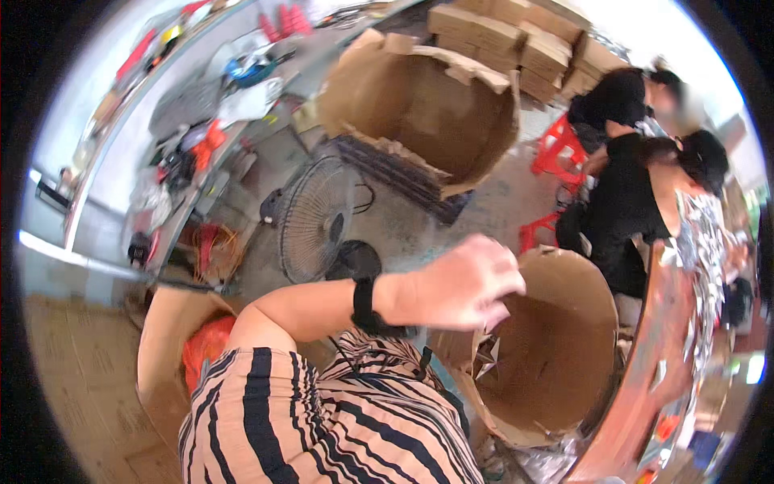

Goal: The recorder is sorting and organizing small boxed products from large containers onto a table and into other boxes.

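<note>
My left hand reaches across in front of me, with a black watch on the wrist. Its fingers are loosely bent, the thumb stands apart from them, and I see nothing between them, though motion blurs the hand somewhat. Just beyond the fingertips is a large round-walled cardboard box, open at the top. A small pointed, shiny thing shows at its near left wall, below the hand; its kind is unclear. My striped clothing fills the lower middle. My right hand is out of sight.
A standing fan is left of a second big open carton. Shelves with clutter line the left. Two people in black sit by a reddish-brown table bearing silvery pieces. Stacked cartons stand behind.
</note>
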Demonstrator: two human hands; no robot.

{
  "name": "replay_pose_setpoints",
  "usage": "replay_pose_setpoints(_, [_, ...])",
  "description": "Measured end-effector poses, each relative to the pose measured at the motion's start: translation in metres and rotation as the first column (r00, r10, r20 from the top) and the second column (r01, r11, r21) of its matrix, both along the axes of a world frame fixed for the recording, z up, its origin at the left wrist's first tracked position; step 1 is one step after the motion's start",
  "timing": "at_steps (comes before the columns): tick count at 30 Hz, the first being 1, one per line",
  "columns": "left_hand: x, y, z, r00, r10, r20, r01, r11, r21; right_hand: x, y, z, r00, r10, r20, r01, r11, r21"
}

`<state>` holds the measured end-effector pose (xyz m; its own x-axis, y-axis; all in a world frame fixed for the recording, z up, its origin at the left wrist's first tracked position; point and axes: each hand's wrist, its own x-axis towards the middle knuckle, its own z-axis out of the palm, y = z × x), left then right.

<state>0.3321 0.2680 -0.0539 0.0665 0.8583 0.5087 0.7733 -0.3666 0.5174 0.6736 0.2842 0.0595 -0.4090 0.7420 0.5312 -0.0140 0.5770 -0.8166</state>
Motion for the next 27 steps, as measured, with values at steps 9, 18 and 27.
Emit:
replay_pose_setpoints(9, [-0.200, -0.122, -0.092, 0.063, 0.822, -0.566, -0.996, 0.018, -0.085, 0.019, 0.084, -0.029, 0.931, -0.097, 0.351, 0.217, 0.923, -0.319])
replay_pose_setpoints(18, [-0.174, -0.105, -0.149, 0.164, 0.851, -0.499, -0.983, 0.097, -0.157, -0.001, 0.100, -0.037, 0.905, 0.036, 0.425, 0.117, 0.937, -0.329])
replay_pose_setpoints(27, [-0.171, -0.160, -0.132, 0.055, 0.897, -0.438, -0.950, -0.088, -0.299, 0.024, 0.109, -0.050, 0.916, 0.038, 0.399, 0.089, 0.951, -0.295])
